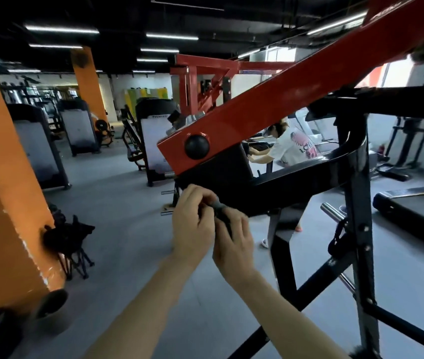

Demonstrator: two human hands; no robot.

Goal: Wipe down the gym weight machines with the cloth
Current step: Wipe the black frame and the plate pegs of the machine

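Observation:
A weight machine fills the right half of the head view, with a red lever arm (270, 110) slanting up to the right over a black steel frame (314, 174). A black round cap (197, 147) sits on the red arm's lower end. Just below the frame's lower edge, both my hands meet around a small dark grey cloth (220, 209). My left hand (192, 224) curls its fingers over the bunched cloth from the left. My right hand (234, 244) holds the cloth from below and the right. Most of the cloth is hidden between my fingers.
An orange pillar (4, 190) stands close on the left with a black bag (68, 237) at its base. Selectorised machines (37, 149) line the grey floor behind. A person in a white shirt (293, 146) bends over beyond the frame. A treadmill (412, 211) lies at the right. Chrome plate pegs (332, 211) stick out of the frame.

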